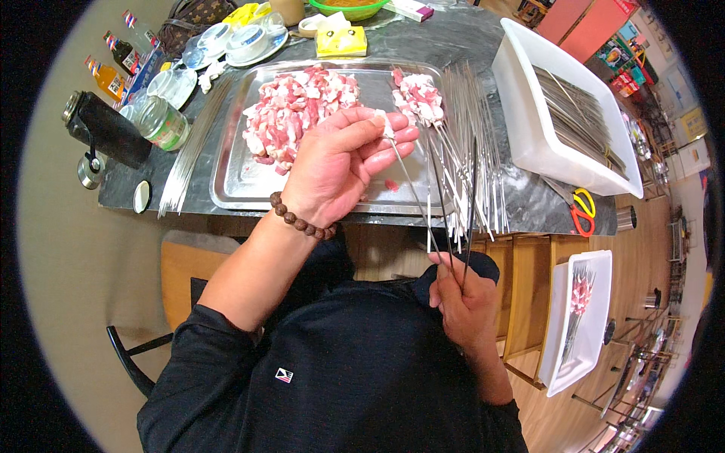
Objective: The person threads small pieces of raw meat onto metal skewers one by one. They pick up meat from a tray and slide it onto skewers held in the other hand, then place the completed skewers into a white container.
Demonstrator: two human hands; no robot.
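My left hand (pixel 345 158), above the steel tray (pixel 224 187), pinches a pale piece of raw meat (pixel 383 122) at the upper end of a metal skewer (pixel 409 180). Lower down, my right hand (pixel 461 297) grips that skewer and a few others by their lower parts. Cut raw meat (pixel 300 107) is heaped on the tray's left side. Threaded meat (pixel 419 99) lies at the tray's right, its skewers pointing towards me. Many bare skewers (pixel 481 153) spread over the tray's right edge.
A white bin of skewers (pixel 512 113) stands at the right, near scissors (pixel 583 212). Another white bin (pixel 558 340) with meat skewers is lower right. More skewers (pixel 195 147), a glass jar (pixel 164 124), a black flask (pixel 107 127) and bottles (pixel 105 79) are at the left. Yellow tissues (pixel 341 42) lie behind the tray.
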